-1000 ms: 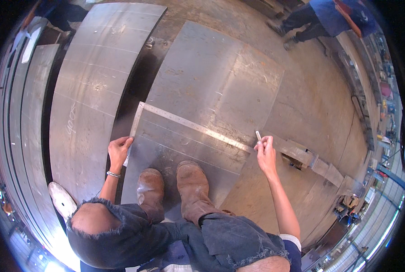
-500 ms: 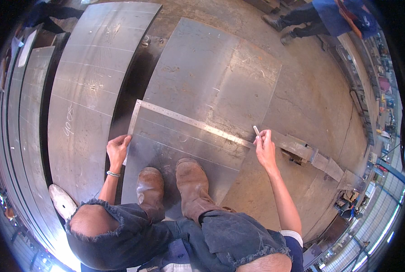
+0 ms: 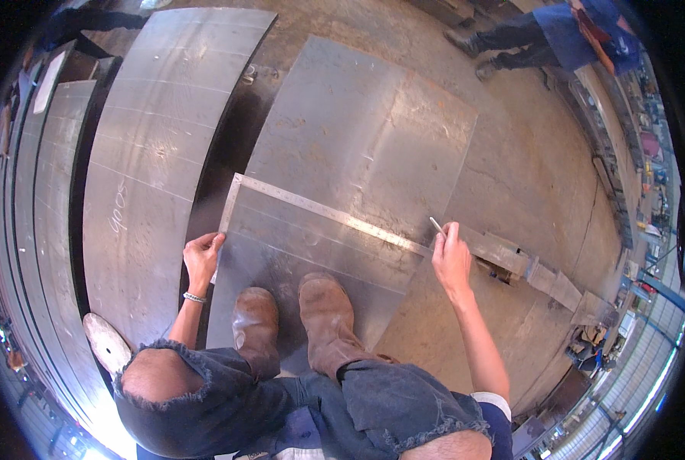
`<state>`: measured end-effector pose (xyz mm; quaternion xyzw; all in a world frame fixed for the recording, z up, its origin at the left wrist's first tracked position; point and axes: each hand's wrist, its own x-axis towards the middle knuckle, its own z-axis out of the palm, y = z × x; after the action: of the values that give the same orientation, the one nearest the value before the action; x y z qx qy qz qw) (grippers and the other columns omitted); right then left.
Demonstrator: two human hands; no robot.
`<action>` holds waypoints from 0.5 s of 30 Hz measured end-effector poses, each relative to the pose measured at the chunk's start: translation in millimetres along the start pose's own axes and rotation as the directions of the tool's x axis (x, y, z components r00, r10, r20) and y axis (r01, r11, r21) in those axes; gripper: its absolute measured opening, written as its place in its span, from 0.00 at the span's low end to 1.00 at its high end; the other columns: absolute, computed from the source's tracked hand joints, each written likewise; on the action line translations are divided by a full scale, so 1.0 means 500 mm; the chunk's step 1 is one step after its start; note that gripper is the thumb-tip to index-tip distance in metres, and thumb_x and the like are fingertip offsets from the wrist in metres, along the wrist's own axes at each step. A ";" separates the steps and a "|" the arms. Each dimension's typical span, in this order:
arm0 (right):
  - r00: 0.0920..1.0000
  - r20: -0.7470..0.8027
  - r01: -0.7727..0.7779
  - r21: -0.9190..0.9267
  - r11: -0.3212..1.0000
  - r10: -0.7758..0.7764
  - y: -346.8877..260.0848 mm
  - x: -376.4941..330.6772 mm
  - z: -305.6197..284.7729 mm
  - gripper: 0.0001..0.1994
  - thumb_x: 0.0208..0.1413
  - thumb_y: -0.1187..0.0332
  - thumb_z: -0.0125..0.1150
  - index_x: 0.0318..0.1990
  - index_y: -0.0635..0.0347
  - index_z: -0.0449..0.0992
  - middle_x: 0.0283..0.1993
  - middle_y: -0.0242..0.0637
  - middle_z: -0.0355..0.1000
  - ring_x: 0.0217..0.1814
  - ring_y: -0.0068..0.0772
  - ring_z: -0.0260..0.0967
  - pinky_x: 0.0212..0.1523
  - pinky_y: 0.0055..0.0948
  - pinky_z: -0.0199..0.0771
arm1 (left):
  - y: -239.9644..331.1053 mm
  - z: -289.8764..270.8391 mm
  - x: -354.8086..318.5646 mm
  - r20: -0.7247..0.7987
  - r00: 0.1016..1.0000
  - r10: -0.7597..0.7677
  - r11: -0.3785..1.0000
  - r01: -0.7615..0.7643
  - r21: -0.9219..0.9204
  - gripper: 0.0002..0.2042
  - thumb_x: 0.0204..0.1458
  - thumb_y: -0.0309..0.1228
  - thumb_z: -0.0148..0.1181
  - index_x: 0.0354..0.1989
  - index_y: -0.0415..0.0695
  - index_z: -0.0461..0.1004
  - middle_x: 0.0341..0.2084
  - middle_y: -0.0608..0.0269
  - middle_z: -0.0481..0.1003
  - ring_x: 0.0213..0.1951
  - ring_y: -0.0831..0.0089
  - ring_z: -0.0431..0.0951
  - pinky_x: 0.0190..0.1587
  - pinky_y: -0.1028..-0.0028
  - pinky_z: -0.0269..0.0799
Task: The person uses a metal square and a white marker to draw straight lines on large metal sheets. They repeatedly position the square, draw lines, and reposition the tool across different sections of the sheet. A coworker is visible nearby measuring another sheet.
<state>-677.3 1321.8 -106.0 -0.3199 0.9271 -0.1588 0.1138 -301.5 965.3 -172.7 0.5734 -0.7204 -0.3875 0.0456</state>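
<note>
Little has shifted since before. The steel square (image 3: 319, 208) lies mid-frame on the metal sheet (image 3: 358, 146); the left hand (image 3: 202, 259) grips its short leg, the right hand (image 3: 451, 257) pinches a marker (image 3: 436, 225) at its far end.

Daylight is bright and even; the metal sheets (image 3: 358, 146) shine with soft, pale glare. Shadows are faint. The centre is sharp, while the fisheye bends straight edges near the rim, where corners fall black.

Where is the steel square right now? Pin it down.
In the head view the steel square lies flat on the metal sheet, just beyond the boots, between the left hand and the right hand.
</note>
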 end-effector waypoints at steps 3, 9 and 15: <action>0.998 -0.006 0.058 0.088 0.994 -0.058 -0.105 0.037 -0.033 0.06 0.63 0.70 0.55 0.44 0.61 0.68 0.35 0.47 0.76 0.33 0.52 0.75 0.36 0.46 0.73 | -0.016 -0.002 0.002 -0.007 1.000 0.002 1.000 -0.002 0.016 0.15 0.51 0.39 0.70 0.37 0.38 0.84 0.21 0.59 0.81 0.24 0.77 0.78 0.31 0.73 0.72; 0.928 0.016 0.337 0.397 0.854 -0.373 -0.336 0.153 0.066 0.07 0.60 0.70 0.58 0.43 0.60 0.74 0.37 0.47 0.76 0.37 0.51 0.76 0.38 0.46 0.74 | 0.005 -0.008 0.002 0.004 0.999 0.044 0.997 -0.044 0.061 0.13 0.52 0.35 0.69 0.37 0.35 0.84 0.24 0.58 0.83 0.27 0.78 0.79 0.31 0.75 0.73; 0.831 -0.038 0.500 0.487 0.716 -0.555 -0.504 0.234 0.166 0.06 0.59 0.70 0.58 0.37 0.61 0.78 0.35 0.47 0.76 0.36 0.53 0.74 0.37 0.46 0.74 | 0.016 -0.002 -0.001 -0.023 0.996 0.086 0.992 -0.084 0.091 0.15 0.50 0.40 0.70 0.37 0.41 0.85 0.27 0.50 0.82 0.29 0.68 0.84 0.35 0.70 0.76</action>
<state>-600.9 1042.0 -103.1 -0.5411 0.7206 -0.3897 0.1901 -307.1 965.5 -166.9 0.5488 -0.7603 -0.3446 0.0457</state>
